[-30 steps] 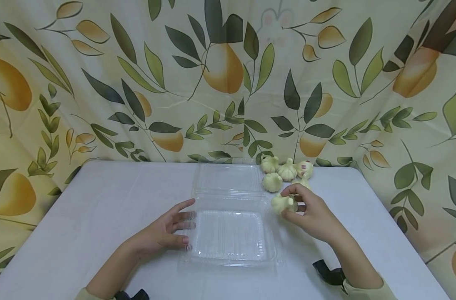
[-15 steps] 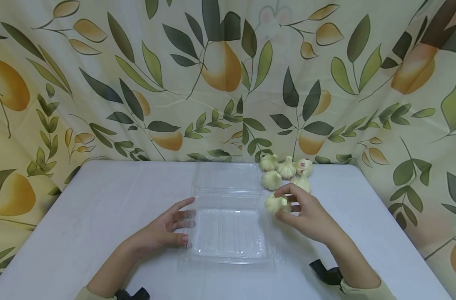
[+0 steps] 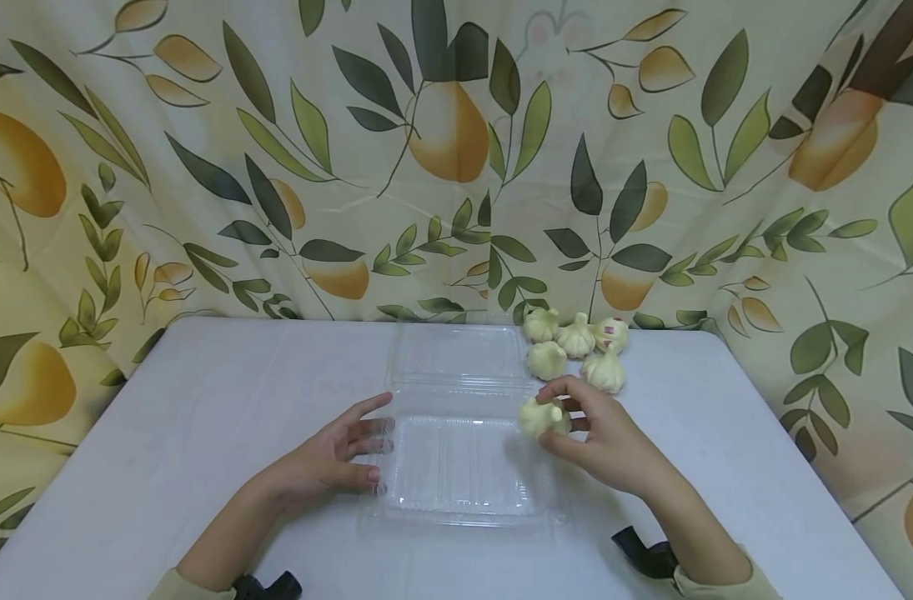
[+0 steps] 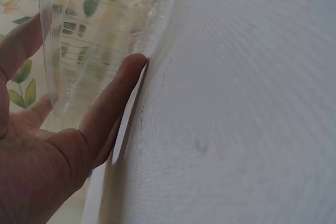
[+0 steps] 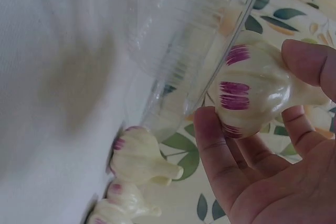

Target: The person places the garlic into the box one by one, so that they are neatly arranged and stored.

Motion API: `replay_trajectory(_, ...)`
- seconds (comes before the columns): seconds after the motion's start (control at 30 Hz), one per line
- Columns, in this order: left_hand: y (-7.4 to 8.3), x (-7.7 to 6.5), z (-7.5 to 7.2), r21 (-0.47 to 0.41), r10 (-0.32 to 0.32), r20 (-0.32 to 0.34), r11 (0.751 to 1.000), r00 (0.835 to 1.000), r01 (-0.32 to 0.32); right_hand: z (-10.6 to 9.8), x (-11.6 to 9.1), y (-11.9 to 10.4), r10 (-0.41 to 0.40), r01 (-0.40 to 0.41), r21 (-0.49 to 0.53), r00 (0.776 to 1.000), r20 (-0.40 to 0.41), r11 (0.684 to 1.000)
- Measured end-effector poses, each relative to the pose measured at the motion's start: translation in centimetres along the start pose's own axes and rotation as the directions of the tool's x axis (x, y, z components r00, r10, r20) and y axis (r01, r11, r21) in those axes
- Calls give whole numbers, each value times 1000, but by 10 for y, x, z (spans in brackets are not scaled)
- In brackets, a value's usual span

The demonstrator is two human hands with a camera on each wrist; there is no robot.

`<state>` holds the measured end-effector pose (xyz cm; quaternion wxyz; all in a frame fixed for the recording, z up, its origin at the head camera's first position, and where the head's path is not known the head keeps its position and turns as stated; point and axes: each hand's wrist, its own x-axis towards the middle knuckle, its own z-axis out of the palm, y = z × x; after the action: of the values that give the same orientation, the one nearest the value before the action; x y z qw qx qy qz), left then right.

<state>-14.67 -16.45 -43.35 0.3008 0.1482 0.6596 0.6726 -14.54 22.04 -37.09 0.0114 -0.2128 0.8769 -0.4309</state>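
A clear plastic clamshell box (image 3: 459,467) lies unfolded on the table, its lid (image 3: 456,354) spread toward the back. My left hand (image 3: 324,462) rests at the box's left side, fingers spread and fairly straight; the left wrist view shows the fingers along the box wall (image 4: 94,40). Between thumb and fingertips my right hand (image 3: 599,433) holds a garlic bulb (image 3: 540,419) by the box's right rim, above the table. Purple streaks mark the held bulb (image 5: 249,87) in the right wrist view.
Several more garlic bulbs (image 3: 546,361) sit in a cluster at the back right, beside the lid. Behind the white table (image 3: 223,400) hangs a curtain (image 3: 313,167) printed with fruit and leaves.
My right hand has carried the garlic bulb leftward, from beside the cluster to the box's right rim. The left hand and the box have stayed put.
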Motion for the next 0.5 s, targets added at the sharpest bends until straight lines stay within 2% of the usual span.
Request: replay_trajectory(0.5,-1,0,-1,-8,-13,-5,1000,1000,13,8,-1,-8,-9,9,-24,1000,10,1000)
